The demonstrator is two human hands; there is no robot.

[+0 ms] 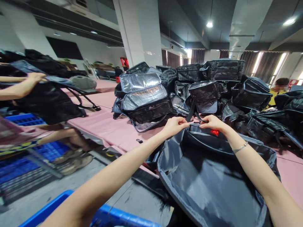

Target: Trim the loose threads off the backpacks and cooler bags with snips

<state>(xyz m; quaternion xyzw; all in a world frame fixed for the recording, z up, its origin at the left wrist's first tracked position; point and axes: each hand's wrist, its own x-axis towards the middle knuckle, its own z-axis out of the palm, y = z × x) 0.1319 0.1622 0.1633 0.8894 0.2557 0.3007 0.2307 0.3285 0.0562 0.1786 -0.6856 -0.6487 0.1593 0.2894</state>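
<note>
An open black backpack (220, 176) with a grey lining lies in front of me, its mouth facing up. At its far rim, my left hand (176, 126) pinches a black strap (190, 112). Close beside it, my right hand (213, 122) has its fingers closed on a thin black strap end. Small dark parts sit between the two sets of fingertips, too small to make out. A small red piece (215, 132) shows inside the far wall, below my right hand.
Black bags with silver lining (146, 97) are heaped across the pink table (106, 116). A small black clip (139, 141) lies near its edge. At left, a co-worker's hand (35, 77) holds another black bag (49, 101). A blue crate (113, 216) stands below me.
</note>
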